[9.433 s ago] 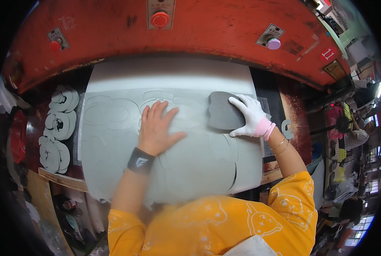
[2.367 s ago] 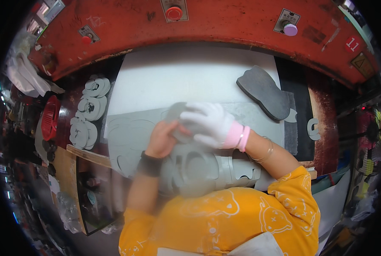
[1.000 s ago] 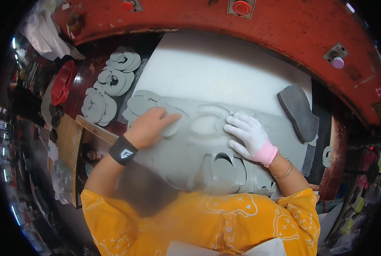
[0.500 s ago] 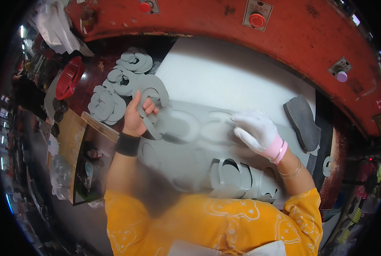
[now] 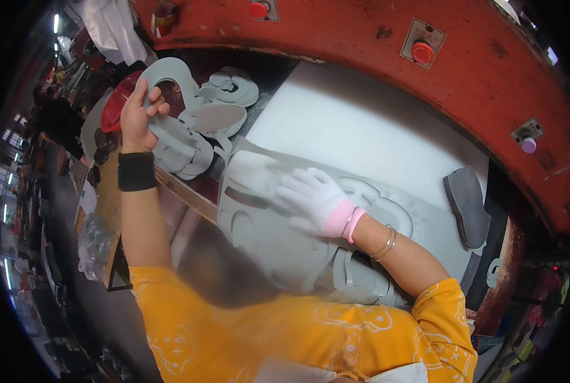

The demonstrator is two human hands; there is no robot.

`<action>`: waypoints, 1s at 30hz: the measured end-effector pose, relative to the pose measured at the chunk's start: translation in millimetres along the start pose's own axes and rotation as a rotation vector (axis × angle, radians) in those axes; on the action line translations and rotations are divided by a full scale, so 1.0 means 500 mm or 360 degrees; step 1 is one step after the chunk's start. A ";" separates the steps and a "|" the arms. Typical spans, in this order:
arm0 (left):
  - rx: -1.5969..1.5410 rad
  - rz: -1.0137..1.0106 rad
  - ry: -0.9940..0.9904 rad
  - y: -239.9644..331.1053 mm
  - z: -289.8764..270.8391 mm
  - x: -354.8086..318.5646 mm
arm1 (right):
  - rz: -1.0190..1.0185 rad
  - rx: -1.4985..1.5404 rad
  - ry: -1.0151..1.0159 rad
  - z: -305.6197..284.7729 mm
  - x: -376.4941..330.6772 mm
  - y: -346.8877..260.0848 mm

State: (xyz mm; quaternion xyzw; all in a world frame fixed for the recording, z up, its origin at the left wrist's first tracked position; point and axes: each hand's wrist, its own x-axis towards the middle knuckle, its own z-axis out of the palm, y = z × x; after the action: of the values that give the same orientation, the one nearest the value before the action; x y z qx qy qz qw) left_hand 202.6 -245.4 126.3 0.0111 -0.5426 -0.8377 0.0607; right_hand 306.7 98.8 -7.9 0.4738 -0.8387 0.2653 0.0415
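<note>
Near the gray stacks (image 5: 237, 89) at left, the bare left hand (image 5: 138, 121) pinches a curved gray piece (image 5: 172, 68), now carried farther from the gray sheet (image 5: 259, 233) and wholly clear of it, while the gloved right hand (image 5: 315, 203) has shifted leftward over that sheet, fingers extended loosely.

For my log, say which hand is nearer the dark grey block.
Right. The right hand is left of the dark grey block, over the grey sheet; the left hand is farther left, holding a curved grey piece.
</note>
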 end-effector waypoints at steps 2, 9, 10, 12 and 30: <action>0.0244 0.0069 0.0065 0.030 -0.003 0.004 | 0.0027 -0.0097 -0.0004 -0.005 0.002 -0.006; -0.0064 0.0145 0.0039 0.076 -0.002 0.012 | 0.0035 -0.0058 0.0068 0.002 0.006 -0.007; -0.0071 0.0189 0.0075 0.080 -0.006 0.015 | 0.0030 -0.0065 0.0074 0.003 0.006 -0.006; -0.0190 0.0295 0.0154 0.095 -0.014 0.020 | 0.0015 -0.0053 0.0086 0.001 0.002 -0.007; 0.1170 0.0946 -0.0800 0.036 0.122 -0.002 | 0.1208 0.0764 0.0833 -0.266 -0.350 -0.046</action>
State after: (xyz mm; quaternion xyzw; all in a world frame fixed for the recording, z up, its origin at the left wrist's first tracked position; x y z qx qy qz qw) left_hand 200.0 -197.3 167.5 -0.3236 -0.7777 -0.5160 0.1556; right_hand 396.9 289.2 59.2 0.0502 -0.8285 0.5563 0.0409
